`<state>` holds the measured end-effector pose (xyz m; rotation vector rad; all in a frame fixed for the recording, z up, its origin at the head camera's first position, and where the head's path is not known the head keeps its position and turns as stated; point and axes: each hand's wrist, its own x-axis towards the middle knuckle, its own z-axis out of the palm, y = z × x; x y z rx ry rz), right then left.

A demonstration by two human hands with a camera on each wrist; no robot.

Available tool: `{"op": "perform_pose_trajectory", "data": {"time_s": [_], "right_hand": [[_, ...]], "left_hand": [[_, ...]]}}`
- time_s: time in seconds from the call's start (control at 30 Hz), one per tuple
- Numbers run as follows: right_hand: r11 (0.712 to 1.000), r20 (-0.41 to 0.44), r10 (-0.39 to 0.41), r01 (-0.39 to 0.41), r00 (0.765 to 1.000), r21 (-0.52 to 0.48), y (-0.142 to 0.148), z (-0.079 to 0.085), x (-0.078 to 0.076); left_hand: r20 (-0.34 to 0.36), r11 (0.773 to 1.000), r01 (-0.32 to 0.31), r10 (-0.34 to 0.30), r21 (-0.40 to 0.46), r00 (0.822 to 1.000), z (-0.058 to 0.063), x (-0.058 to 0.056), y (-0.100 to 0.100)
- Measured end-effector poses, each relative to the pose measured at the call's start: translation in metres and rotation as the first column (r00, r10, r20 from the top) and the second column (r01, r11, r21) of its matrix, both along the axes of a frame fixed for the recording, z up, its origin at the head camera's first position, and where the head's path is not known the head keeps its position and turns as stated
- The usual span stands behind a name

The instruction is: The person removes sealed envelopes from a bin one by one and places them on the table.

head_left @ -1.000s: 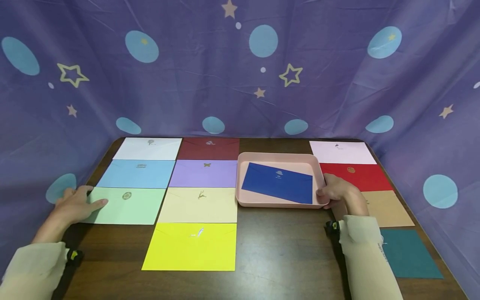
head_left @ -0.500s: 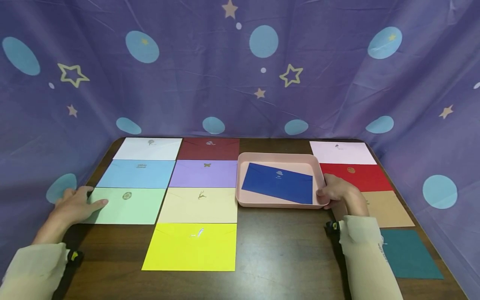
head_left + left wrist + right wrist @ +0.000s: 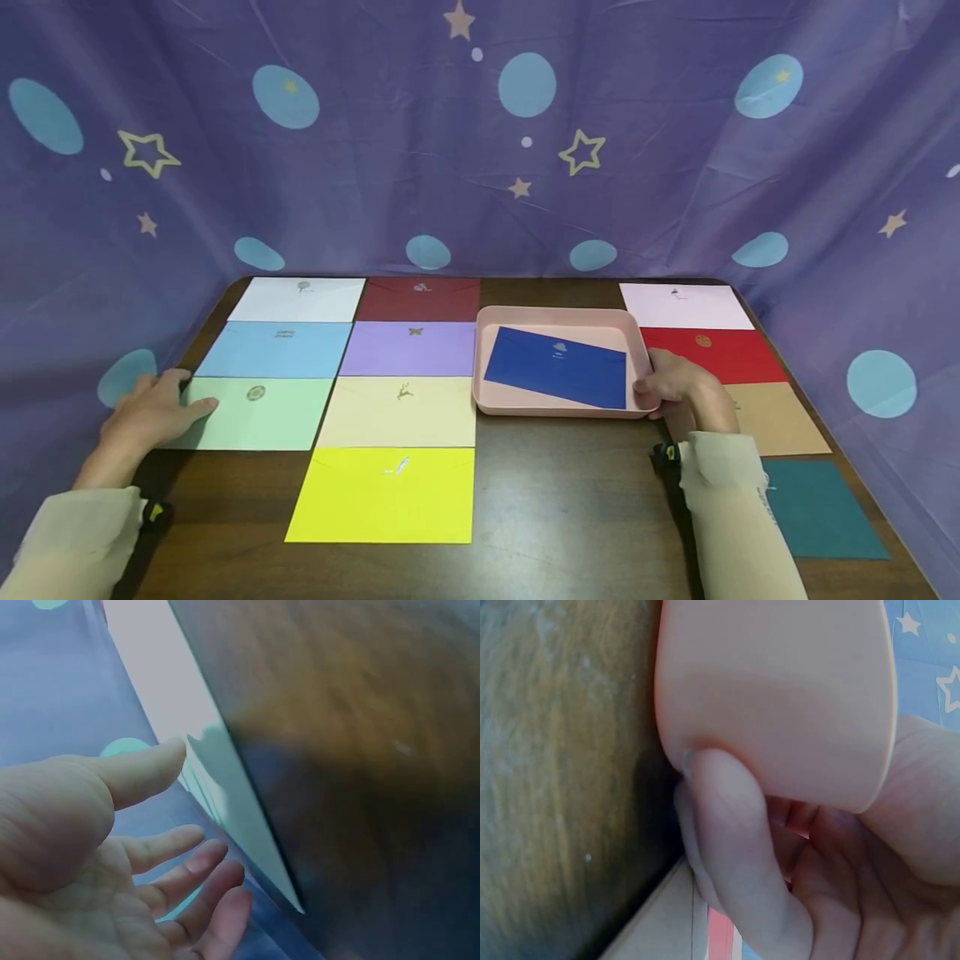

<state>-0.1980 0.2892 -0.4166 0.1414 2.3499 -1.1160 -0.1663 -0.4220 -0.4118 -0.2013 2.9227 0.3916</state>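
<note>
My left hand (image 3: 152,411) is at the left edge of a mint green envelope (image 3: 262,425) with a round gold emblem. Its thumb reaches over the envelope, and the other fingers spread past the table's side. In the left wrist view the fingers are loosely bent and apart, and the thumb tip (image 3: 174,754) overlaps the envelope's edge. A shallow pink tray (image 3: 555,317) stands right of centre, its right end gripped by my right hand (image 3: 686,387). Inside it a dark blue envelope (image 3: 555,371) lies at a slant. The right wrist view has fingers curled against the tray's wall (image 3: 780,690).
Left of the tray lie white (image 3: 296,304), light blue (image 3: 273,350), maroon (image 3: 420,304), purple (image 3: 408,354), cream (image 3: 397,421) and yellow (image 3: 382,508) envelopes. Pale pink (image 3: 686,312), red (image 3: 720,362), tan (image 3: 780,425) and teal (image 3: 828,512) ones line the right side. A patterned curtain (image 3: 375,108) encloses the table.
My left wrist and sleeve have shifted slightly to the right, with the hand still at the mint green envelope. My right hand and the tray have stayed in place.
</note>
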Motion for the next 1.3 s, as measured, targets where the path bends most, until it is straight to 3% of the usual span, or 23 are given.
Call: {"op": "perform_pose_trajectory", "data": {"time_s": [0.2,0.37,0.6,0.93,1.3], "right_hand": [[1.000,0.005,-0.012,0.012,1.000,0.006,-0.001,0.000,-0.001],[1.000,0.008,-0.021,0.021,1.000,0.003,-0.001,-0.001,-0.001],[1.000,0.007,-0.015,0.015,1.000,0.005,0.000,-0.001,0.000],[1.000,-0.001,-0.013,0.013,1.000,0.005,0.000,-0.001,-0.001],[1.000,0.017,-0.014,0.014,1.000,-0.016,0.000,-0.001,0.000]], "left_hand": [[-0.143,0.998,0.062,-0.061,0.003,0.988,0.010,-0.009,0.020],[-0.258,0.988,0.154,-0.142,0.026,0.956,0.020,-0.021,0.054],[-0.339,0.962,0.272,-0.246,0.031,0.908,0.034,-0.042,0.117],[-0.373,0.888,0.455,-0.402,0.061,0.836,0.042,-0.064,0.202],[-0.372,0.768,0.639,-0.581,0.041,0.723,0.036,-0.078,0.294]]}}
